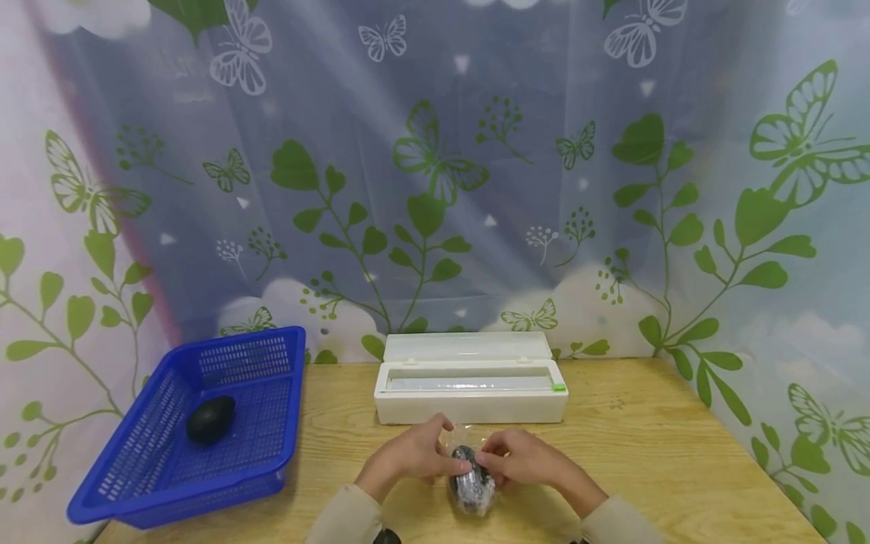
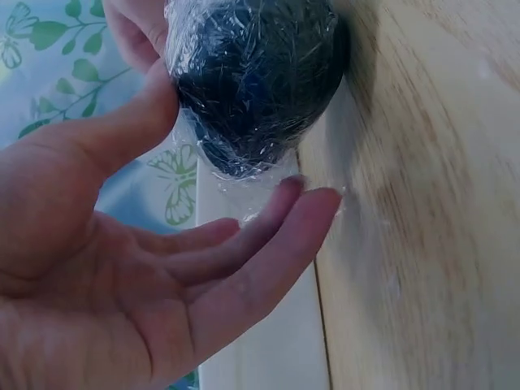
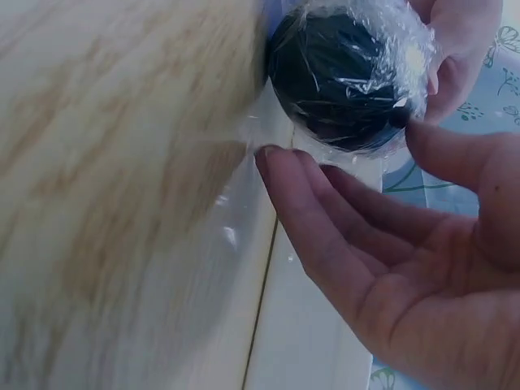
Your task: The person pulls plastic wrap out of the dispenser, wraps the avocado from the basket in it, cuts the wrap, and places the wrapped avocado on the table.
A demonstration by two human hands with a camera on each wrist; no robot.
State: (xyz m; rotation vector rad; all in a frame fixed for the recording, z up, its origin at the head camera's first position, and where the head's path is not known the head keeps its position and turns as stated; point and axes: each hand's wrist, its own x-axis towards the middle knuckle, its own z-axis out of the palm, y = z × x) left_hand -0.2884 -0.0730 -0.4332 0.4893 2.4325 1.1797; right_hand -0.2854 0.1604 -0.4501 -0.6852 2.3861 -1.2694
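Note:
A dark avocado (image 1: 472, 487) wrapped in crinkled clear cling film lies on the table between both hands. In the head view my left hand (image 1: 419, 453) comes in from its left, its thumb pressing the filmed top. The left wrist view shows those fingers (image 2: 268, 252) spread from the thumb, fingertips at loose film under the avocado's end. My right hand (image 1: 523, 457) is on the other side, its thumb also at the wrapped surface. In the right wrist view its fingers (image 3: 313, 219) reach beneath, gently bent, with clear film (image 3: 231, 231) draped at the fingertips.
Just behind the hands stands a white film dispenser box (image 1: 469, 408) with its lid raised and a green piece at its right end. A blue plastic basket (image 1: 163, 502) at the left holds another dark avocado (image 1: 211, 419). A patterned curtain (image 1: 516, 189) hangs behind the wooden table.

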